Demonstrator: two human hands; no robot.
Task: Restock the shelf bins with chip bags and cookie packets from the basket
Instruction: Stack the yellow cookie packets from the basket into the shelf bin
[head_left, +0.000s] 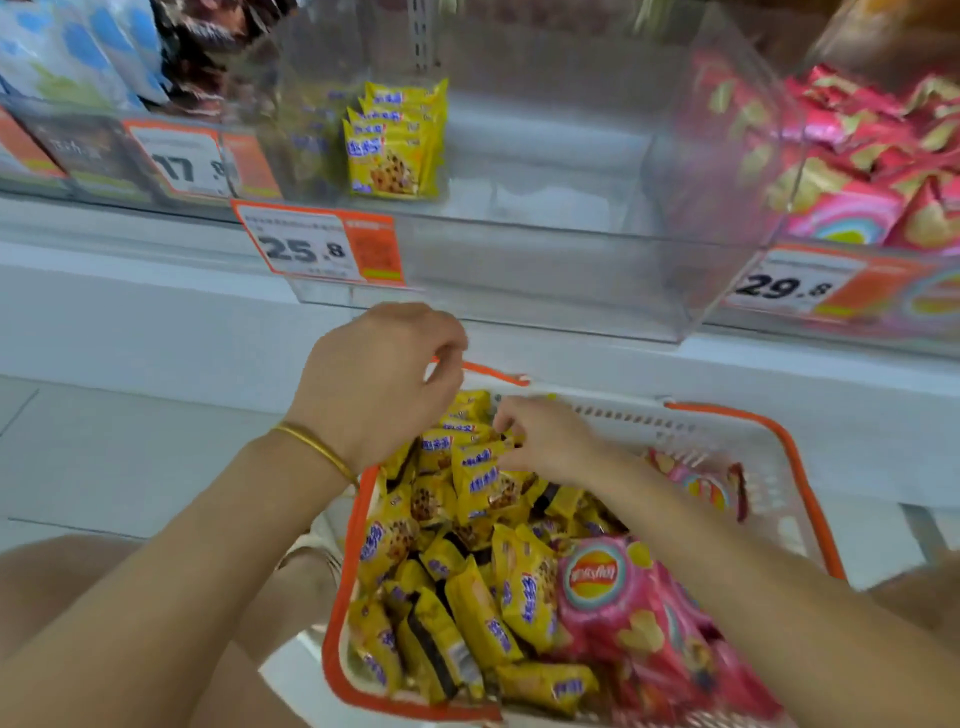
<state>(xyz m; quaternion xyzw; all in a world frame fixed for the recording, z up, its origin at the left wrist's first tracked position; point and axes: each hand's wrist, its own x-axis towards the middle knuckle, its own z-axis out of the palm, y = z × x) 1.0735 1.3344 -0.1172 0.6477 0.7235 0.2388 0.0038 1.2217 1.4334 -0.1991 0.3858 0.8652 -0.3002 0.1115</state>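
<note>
A pickup is judged in hand; cookie packets (483, 478) heaped in the basket (649, 422) are pinched by the right hand (545, 441); the left hand (379, 384) is curled at the basket's far rim, and whether anything is gripped cannot be told; next, a lift to the clear bin (519, 270) above the basket is needed.

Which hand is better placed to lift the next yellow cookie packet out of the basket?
Right. The right hand lies on the yellow cookie packets inside the basket, fingertips among them. The left hand hangs above the basket's rim, fingers curled, nothing visible in it.
</note>
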